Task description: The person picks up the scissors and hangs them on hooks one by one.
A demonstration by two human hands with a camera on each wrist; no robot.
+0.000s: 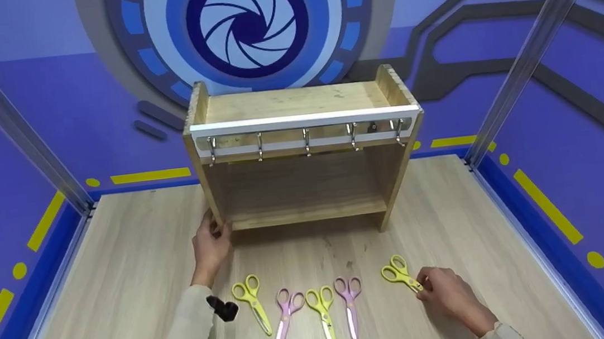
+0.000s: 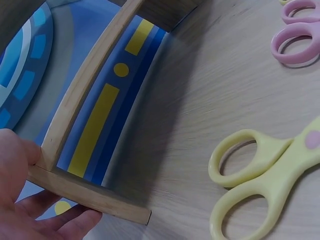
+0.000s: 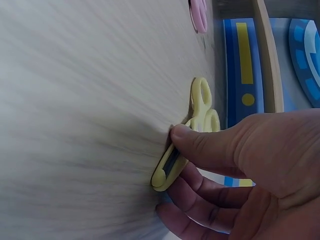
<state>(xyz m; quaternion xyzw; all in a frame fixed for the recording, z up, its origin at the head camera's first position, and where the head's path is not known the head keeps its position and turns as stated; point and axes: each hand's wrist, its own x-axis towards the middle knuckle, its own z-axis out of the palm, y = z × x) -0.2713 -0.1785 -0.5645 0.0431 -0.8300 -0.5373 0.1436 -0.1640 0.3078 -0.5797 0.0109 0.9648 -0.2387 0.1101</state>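
Note:
My left hand [image 1: 212, 248] grips the lower front end of the left side panel of a wooden rack [image 1: 307, 217], thumb on the inner side and fingers outside. My right hand [image 1: 449, 291] pinches a yellow pair of scissors [image 1: 399, 275] by its blade part, between thumb and fingers, close over the table at the right. The handle loops of this pair point toward the rack. In the right wrist view the thumb [image 3: 187, 137] lies across the yellow scissors near their pivot. Four-hook-style metal hooks [image 1: 307, 141] line the rack's white front rail.
In front of the rack lie a yellow pair of scissors [image 1: 256, 303], a pink pair [image 1: 286, 320], another yellow pair [image 1: 324, 316] and another pink pair [image 1: 350, 305], loops toward the rack. Blue-purple printed walls [image 1: 491, 43] with metal corner posts [image 1: 531, 55] enclose the table [image 1: 489, 239].

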